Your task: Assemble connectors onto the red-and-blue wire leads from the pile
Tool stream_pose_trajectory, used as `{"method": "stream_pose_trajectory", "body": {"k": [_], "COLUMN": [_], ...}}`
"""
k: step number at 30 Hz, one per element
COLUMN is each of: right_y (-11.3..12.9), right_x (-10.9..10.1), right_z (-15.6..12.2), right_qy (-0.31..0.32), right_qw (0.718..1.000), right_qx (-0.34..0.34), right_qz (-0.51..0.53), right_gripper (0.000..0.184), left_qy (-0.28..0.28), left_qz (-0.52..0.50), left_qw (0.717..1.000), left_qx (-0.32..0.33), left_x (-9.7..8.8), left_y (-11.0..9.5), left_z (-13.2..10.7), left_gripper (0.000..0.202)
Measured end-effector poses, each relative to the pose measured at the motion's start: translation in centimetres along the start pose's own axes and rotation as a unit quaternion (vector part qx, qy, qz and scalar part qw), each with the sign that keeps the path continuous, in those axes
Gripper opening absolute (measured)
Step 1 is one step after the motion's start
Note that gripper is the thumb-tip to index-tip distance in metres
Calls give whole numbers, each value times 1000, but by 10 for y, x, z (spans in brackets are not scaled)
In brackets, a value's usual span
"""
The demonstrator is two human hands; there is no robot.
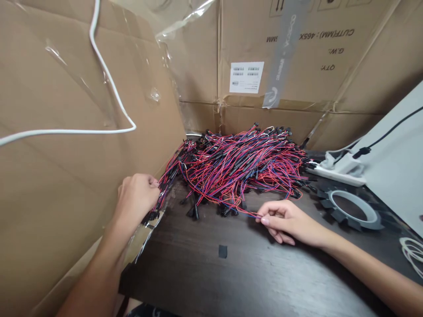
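At the far left, a big cardboard box (pixel 59 189) stands beside the left edge of the table (pixel 185 277), and a white cable (pixel 114 90) passes in front of it with one sharp bend. The left hand (pixel 138 196) is over this left edge, with its back turned up and its fingers curled. The fingertips are just beside a narrow bundle of wires (pixel 169 174), which lies along the edge; I cannot tell if the fingers are closed on it, because the hand covers this place.

To the right of the bundle, the large pile of wires (pixel 244 160) lies at the far edge of the table. The wires are red, blue and purple, with black ends, and a few are white. Behind the pile there is another cardboard box (pixel 194 77), with a white label (pixel 246 77) and a grey tape strip (pixel 280 53). A small black square (pixel 222 251) lies alone on the table, nearer to the front edge.

The right hand (pixel 279 222) is in front of the pile. Its thumb and first finger are pressed together on a thin wire strand (pixel 250 213), which runs out from the pile.

Farther right, a white power strip (pixel 343 173) lies near the far right corner. A tape roll (pixel 374 215) with dark pieces around it lies near the right edge, and a coiled white cord (pixel 411 251) is also there.
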State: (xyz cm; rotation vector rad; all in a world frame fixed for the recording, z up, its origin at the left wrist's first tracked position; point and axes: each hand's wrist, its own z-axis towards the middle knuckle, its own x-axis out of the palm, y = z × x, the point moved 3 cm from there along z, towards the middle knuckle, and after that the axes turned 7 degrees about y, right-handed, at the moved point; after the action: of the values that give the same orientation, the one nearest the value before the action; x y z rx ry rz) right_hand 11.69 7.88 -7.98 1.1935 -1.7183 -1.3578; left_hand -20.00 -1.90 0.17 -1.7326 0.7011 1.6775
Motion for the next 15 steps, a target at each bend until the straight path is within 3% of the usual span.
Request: {"method": "stream_pose_trajectory", "body": {"k": [15], "right_y": [4], "right_x": [3], "right_z": [-2], "right_qy": [0], "right_qw": [1000], "right_qx": [13], "right_qz": [-16], "right_gripper": [31], "left_qy": [-15], "left_qz": [31], "left_qw": [999], "left_qx": [12], "left_x": [4], "left_y": [0], "left_z": [-4], "left_gripper": [31]}}
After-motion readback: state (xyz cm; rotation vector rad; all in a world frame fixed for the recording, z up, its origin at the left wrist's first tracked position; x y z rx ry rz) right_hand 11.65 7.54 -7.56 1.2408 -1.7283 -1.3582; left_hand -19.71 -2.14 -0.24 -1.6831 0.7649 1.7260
